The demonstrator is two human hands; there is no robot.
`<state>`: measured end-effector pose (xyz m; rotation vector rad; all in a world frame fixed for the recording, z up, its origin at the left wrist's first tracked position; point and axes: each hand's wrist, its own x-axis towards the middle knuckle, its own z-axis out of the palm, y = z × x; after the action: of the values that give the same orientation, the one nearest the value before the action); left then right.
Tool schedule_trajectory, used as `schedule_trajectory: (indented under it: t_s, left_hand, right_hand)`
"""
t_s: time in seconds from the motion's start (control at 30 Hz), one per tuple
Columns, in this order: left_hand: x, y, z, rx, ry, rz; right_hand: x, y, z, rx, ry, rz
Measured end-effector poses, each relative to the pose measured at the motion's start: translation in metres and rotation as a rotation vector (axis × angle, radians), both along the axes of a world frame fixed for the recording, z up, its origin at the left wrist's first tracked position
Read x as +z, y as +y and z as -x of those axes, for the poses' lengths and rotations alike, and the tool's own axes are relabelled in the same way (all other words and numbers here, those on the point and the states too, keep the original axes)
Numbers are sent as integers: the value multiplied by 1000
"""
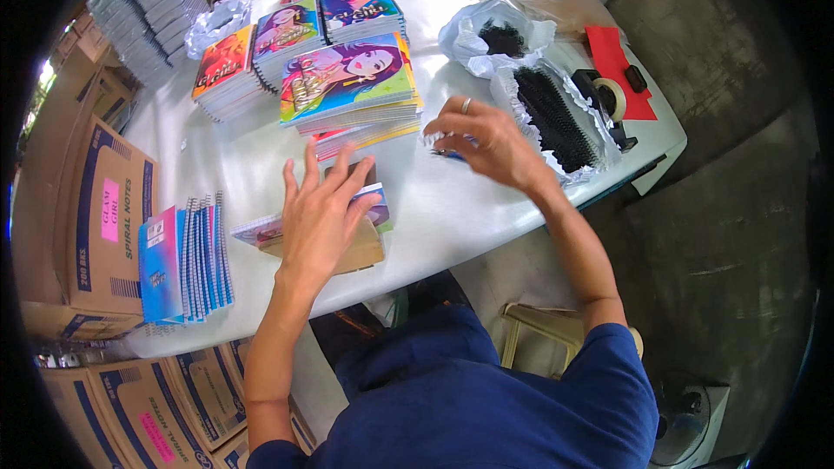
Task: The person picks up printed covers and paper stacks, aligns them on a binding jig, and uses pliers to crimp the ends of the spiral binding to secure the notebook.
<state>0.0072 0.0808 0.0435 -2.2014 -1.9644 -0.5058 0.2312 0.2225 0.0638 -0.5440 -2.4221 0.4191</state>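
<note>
Near the table's front edge my left hand (320, 213) is open, its fingers spread over a small tan block-like stand (358, 254). Against this stand rests a notebook with a printed cover (261, 230), largely covered by the hand, so whether the fingertips press on it is unclear. To its right, my right hand (491, 143) hovers above the table with thumb and fingers pinched on a small whitish and blue thing that I cannot make out. Just beyond both hands rises a stack of notebooks with colourful illustrated covers (352, 78).
More notebook stacks (363, 9) stand behind. Blue spiral-bound notebooks (187, 260) line up at left, beside cardboard boxes (113, 217). At right are a paper-lined tray of black spiral coils (556, 122), a crumpled white bag (497, 35) and a tape dispenser (608, 97).
</note>
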Motion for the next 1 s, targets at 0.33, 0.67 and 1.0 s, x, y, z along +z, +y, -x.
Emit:
schedule_trajectory:
  t_s: [0.33,0.67,1.0]
  left_hand:
    - [4,-3,-3,-56,-133,43]
    - [-7,-4,1,-35,-52,-65]
    - [-1,-5,-2,-11,-88,2]
  right_hand:
    - [-79,-11,25,46,292,150]
    - [-45,-38,38,106,253,558]
    - [-30,-33,41,218,145,572]
